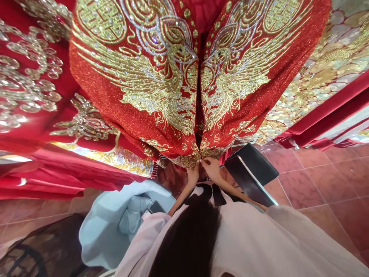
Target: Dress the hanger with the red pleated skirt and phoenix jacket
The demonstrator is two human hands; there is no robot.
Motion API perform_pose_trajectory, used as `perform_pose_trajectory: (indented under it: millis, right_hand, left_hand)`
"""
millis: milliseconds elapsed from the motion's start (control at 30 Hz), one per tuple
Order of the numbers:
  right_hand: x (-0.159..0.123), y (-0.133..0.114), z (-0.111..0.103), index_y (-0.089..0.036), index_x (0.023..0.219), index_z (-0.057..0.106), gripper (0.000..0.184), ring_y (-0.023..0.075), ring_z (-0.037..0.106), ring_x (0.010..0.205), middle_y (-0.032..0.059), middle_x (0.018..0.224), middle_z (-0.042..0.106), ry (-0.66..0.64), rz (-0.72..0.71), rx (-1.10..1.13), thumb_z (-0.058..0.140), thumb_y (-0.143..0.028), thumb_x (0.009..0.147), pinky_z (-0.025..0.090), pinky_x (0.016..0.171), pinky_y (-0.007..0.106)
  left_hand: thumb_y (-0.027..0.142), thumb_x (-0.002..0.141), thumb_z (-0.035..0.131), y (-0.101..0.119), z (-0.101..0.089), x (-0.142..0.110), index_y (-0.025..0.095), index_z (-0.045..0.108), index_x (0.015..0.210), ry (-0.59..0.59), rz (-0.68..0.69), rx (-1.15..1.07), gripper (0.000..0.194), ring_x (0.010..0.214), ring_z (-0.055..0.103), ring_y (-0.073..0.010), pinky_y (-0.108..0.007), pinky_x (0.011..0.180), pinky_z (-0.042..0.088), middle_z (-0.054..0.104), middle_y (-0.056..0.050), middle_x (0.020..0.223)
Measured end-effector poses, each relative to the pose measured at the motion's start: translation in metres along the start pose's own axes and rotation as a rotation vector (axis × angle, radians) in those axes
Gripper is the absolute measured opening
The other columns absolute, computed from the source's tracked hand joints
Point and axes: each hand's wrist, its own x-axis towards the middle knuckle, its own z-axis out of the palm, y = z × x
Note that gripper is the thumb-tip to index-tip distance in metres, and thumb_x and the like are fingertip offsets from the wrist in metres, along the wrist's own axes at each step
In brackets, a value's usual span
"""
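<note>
A red jacket [250, 96] with gold phoenix embroidery and sparkling stones hangs in front of me, its front slit running down the middle. At the lower end of that slit, my left hand [193, 175] pinches the patterned hem on the left side. My right hand [212, 169] is closed at the matching right edge, fingertips pressed together at the cloth. The two hands are close beside each other. Whatever small fastening may lie between the fingertips is too small to make out.
Crystal-beaded red garments [86, 123] hang at the left, and a gold-and-silver sequined garment [317, 77] at the right. A pale blue scalloped chair [98, 227] holds a dark phone [157, 207]. Right of my hands stands a black chair [250, 173] on reddish floor tiles [314, 184].
</note>
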Motion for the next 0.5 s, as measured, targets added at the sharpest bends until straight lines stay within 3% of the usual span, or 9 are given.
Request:
perform_pose_trajectory:
  millis: [133,233,500]
  right_hand:
    - [-0.003,-0.001,0.004,-0.018,0.042,0.05,0.033,0.0069,0.033,0.04,-0.0032,0.039,0.041,-0.088,0.023,0.033,0.065,-0.041,0.06,0.022,0.044,0.022]
    - [-0.003,-0.002,0.008,-0.017,0.042,0.048,0.035,0.0047,0.026,0.036,-0.004,0.037,0.038,-0.127,0.061,0.083,0.064,-0.045,0.056,0.015,0.041,0.022]
    - [-0.001,-0.014,0.03,-0.015,0.043,0.049,0.02,0.0031,0.022,0.033,-0.0047,0.035,0.037,-0.008,0.131,0.176,0.058,-0.027,0.056,0.01,0.038,0.022]
  left_hand:
    - [0.042,0.062,0.078,-0.002,0.002,0.005,0.018,0.056,0.064,-0.098,-0.023,-0.017,0.033,0.07,0.057,-0.0147,-0.029,0.072,0.047,0.058,0.0,0.064]
    - [0.046,0.058,0.077,-0.004,0.004,0.012,0.018,0.049,0.056,-0.157,-0.026,-0.023,0.04,0.059,0.052,-0.0123,-0.029,0.067,0.047,0.051,0.003,0.055]
    - [0.039,0.066,0.069,-0.011,0.0,0.025,0.018,0.049,0.057,-0.092,0.137,0.107,0.031,0.06,0.05,-0.0114,-0.028,0.069,0.045,0.054,0.001,0.061]
